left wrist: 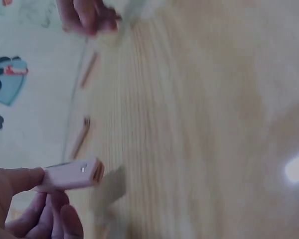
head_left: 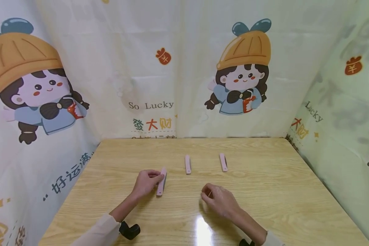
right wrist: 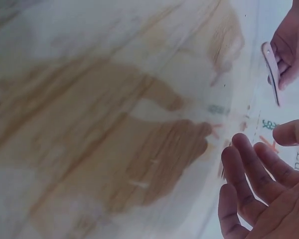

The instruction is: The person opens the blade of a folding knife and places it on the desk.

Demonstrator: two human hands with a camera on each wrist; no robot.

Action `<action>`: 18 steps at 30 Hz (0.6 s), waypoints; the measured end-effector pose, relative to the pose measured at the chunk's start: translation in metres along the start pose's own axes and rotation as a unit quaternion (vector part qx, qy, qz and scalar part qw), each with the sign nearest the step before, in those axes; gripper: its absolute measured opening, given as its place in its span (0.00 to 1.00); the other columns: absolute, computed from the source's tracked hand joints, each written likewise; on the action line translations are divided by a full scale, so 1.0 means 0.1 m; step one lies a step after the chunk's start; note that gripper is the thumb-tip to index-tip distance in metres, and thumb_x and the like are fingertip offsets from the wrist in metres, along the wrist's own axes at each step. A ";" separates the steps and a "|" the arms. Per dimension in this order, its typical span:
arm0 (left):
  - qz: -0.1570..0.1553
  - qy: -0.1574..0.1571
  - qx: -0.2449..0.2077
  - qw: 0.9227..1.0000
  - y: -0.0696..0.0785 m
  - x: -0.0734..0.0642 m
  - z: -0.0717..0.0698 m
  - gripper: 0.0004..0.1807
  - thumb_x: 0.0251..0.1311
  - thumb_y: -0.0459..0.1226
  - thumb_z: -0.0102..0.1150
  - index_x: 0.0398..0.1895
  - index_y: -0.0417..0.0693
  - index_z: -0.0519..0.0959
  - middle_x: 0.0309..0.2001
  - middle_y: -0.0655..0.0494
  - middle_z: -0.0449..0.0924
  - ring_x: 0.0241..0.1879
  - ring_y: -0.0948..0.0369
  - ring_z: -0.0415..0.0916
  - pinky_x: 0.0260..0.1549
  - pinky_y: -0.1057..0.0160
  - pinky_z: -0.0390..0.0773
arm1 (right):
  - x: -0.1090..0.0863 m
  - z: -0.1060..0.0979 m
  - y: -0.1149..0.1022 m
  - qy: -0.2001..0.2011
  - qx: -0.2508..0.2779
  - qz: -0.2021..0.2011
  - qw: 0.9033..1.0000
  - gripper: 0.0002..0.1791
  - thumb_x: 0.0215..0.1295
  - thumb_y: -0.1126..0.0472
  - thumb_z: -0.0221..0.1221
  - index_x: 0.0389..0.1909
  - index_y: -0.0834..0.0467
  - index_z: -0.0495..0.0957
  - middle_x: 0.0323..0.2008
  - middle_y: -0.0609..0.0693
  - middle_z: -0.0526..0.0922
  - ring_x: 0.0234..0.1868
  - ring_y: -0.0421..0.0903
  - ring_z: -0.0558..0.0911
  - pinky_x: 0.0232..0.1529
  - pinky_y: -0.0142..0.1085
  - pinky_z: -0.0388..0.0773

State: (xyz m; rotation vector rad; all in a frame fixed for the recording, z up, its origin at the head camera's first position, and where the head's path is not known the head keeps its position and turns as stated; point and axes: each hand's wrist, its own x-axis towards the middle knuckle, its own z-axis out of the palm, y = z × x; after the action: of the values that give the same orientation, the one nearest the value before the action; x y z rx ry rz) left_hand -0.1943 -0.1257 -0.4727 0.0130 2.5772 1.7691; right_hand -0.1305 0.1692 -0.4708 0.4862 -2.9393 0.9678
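My left hand [head_left: 145, 183] pinches a slim pink folding implement [head_left: 160, 190] between thumb and fingers, left of the table's middle. It has a rivet at its near end and a dark strip along one side; its exact kind does not show. In the left wrist view its slotted end [left wrist: 84, 173] points away from the fingers, above the tabletop. Two matching pink implements lie farther back, one near the middle [head_left: 188, 165] and one to the right [head_left: 223, 162]. My right hand [head_left: 220, 199] hovers over the table, fingers loosely bent and holding nothing.
The wood-grain table [head_left: 264, 191] reaches back to a printed curtain [head_left: 193, 85], which also hangs at both sides. Black wrist gear [head_left: 130, 230] sits by the left sleeve. A bright reflection marks the table's front.
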 end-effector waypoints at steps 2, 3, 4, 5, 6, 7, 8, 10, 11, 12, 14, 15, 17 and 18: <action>-0.028 -0.025 -0.036 0.999 0.03 -0.07 0.03 0.10 0.64 0.32 0.67 0.41 0.31 0.84 0.30 0.49 0.85 0.29 0.57 0.81 0.24 0.63 0.77 | 0.01 0.01 -0.01 -0.001 0.010 -0.002 1.000 0.05 0.73 0.55 0.59 0.39 0.50 0.82 0.30 0.37 0.82 0.29 0.35 0.79 0.29 0.34 0.76; -0.038 -0.036 -0.047 0.997 0.05 -0.11 0.05 0.10 0.65 0.33 0.66 0.42 0.30 0.84 0.30 0.49 0.84 0.28 0.57 0.81 0.24 0.62 0.78 | 0.01 0.01 -0.02 -0.002 0.016 -0.003 1.000 0.06 0.73 0.55 0.58 0.39 0.50 0.82 0.30 0.37 0.82 0.29 0.35 0.79 0.30 0.34 0.76; -0.045 -0.047 -0.055 0.996 0.05 -0.15 0.07 0.11 0.65 0.33 0.66 0.42 0.30 0.84 0.29 0.49 0.84 0.28 0.57 0.80 0.25 0.62 0.79 | 0.01 0.02 -0.02 -0.004 0.023 -0.002 1.000 0.06 0.73 0.55 0.58 0.39 0.51 0.82 0.30 0.37 0.82 0.30 0.35 0.79 0.30 0.34 0.77; -0.053 -0.055 -0.065 0.995 0.07 -0.18 0.09 0.11 0.65 0.33 0.66 0.42 0.29 0.83 0.29 0.49 0.84 0.27 0.58 0.80 0.25 0.61 0.80 | 0.00 0.02 -0.02 -0.006 0.029 -0.001 1.000 0.06 0.73 0.55 0.58 0.39 0.51 0.82 0.31 0.37 0.82 0.30 0.35 0.79 0.31 0.34 0.77; -0.056 -0.064 -0.071 0.994 0.08 -0.21 0.11 0.12 0.66 0.33 0.66 0.43 0.29 0.83 0.28 0.49 0.84 0.27 0.58 0.79 0.25 0.61 0.80 | 0.00 0.03 -0.02 -0.007 0.036 -0.001 0.999 0.06 0.73 0.55 0.58 0.39 0.51 0.82 0.31 0.37 0.82 0.30 0.35 0.79 0.31 0.34 0.77; -0.059 -0.072 -0.079 0.993 0.08 -0.24 0.13 0.12 0.66 0.33 0.66 0.43 0.28 0.83 0.28 0.49 0.84 0.27 0.59 0.79 0.26 0.60 0.81 | 0.00 0.04 -0.03 -0.007 0.042 -0.001 0.999 0.07 0.73 0.55 0.58 0.39 0.52 0.82 0.31 0.37 0.82 0.31 0.35 0.79 0.32 0.34 0.77; -0.059 -0.079 -0.085 0.991 0.09 -0.26 0.14 0.12 0.66 0.33 0.66 0.42 0.28 0.83 0.28 0.49 0.84 0.26 0.60 0.79 0.26 0.61 0.81 | 0.00 0.04 -0.03 -0.008 0.049 -0.001 0.999 0.07 0.73 0.54 0.58 0.40 0.52 0.82 0.32 0.38 0.82 0.32 0.36 0.80 0.33 0.35 0.78; -0.062 -0.091 -0.103 0.989 0.10 -0.30 0.17 0.13 0.65 0.33 0.66 0.42 0.26 0.82 0.27 0.49 0.83 0.25 0.61 0.79 0.26 0.61 0.82 | 0.00 0.05 -0.03 -0.013 0.069 0.000 0.998 0.09 0.74 0.54 0.57 0.41 0.54 0.83 0.33 0.38 0.83 0.34 0.37 0.80 0.36 0.36 0.78; -0.064 -0.098 -0.109 0.987 0.11 -0.32 0.19 0.13 0.65 0.32 0.66 0.42 0.26 0.82 0.26 0.49 0.83 0.25 0.61 0.79 0.25 0.62 0.82 | 0.00 0.06 -0.03 -0.015 0.083 0.000 0.996 0.10 0.75 0.54 0.57 0.42 0.55 0.83 0.34 0.39 0.83 0.35 0.38 0.81 0.37 0.36 0.79; -0.065 -0.107 -0.116 0.985 0.11 -0.34 0.20 0.13 0.65 0.32 0.66 0.43 0.25 0.82 0.26 0.49 0.83 0.25 0.61 0.79 0.26 0.62 0.82 | 0.00 0.06 -0.04 -0.018 0.099 0.001 0.995 0.11 0.75 0.54 0.57 0.44 0.56 0.83 0.35 0.40 0.84 0.36 0.40 0.81 0.38 0.37 0.79; -0.074 -0.123 -0.134 0.981 0.12 -0.37 0.23 0.14 0.65 0.32 0.66 0.43 0.24 0.81 0.26 0.49 0.83 0.25 0.62 0.80 0.26 0.63 0.83 | 0.00 0.08 -0.05 -0.028 0.143 0.006 0.989 0.14 0.76 0.54 0.56 0.46 0.60 0.83 0.36 0.42 0.84 0.37 0.43 0.82 0.38 0.37 0.79; -0.080 -0.130 -0.143 0.978 0.13 -0.39 0.24 0.14 0.65 0.31 0.66 0.43 0.24 0.81 0.26 0.50 0.83 0.25 0.62 0.80 0.27 0.63 0.83 | 0.01 0.09 -0.05 -0.033 0.169 0.008 0.985 0.14 0.76 0.55 0.57 0.47 0.62 0.82 0.36 0.44 0.84 0.37 0.45 0.83 0.37 0.36 0.80; -0.085 -0.146 -0.155 0.973 0.13 -0.42 0.27 0.14 0.65 0.32 0.65 0.44 0.24 0.80 0.27 0.50 0.83 0.26 0.62 0.81 0.28 0.62 0.83 | 0.02 0.11 -0.07 -0.041 0.216 0.009 0.976 0.16 0.76 0.57 0.57 0.49 0.66 0.81 0.36 0.48 0.85 0.36 0.48 0.84 0.35 0.36 0.80; -0.086 -0.152 -0.162 0.971 0.13 -0.44 0.28 0.14 0.65 0.32 0.65 0.44 0.24 0.80 0.28 0.50 0.83 0.26 0.62 0.81 0.28 0.62 0.84 | 0.03 0.12 -0.08 -0.045 0.238 0.011 0.970 0.16 0.75 0.58 0.57 0.50 0.68 0.81 0.37 0.50 0.85 0.36 0.49 0.84 0.35 0.35 0.80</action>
State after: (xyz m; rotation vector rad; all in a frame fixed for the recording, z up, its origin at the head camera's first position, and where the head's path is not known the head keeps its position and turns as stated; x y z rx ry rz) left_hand -0.1503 -0.0950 -0.4701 0.0515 1.9996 1.9238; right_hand -0.1296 0.1554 -0.4754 0.5143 -2.7743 1.7065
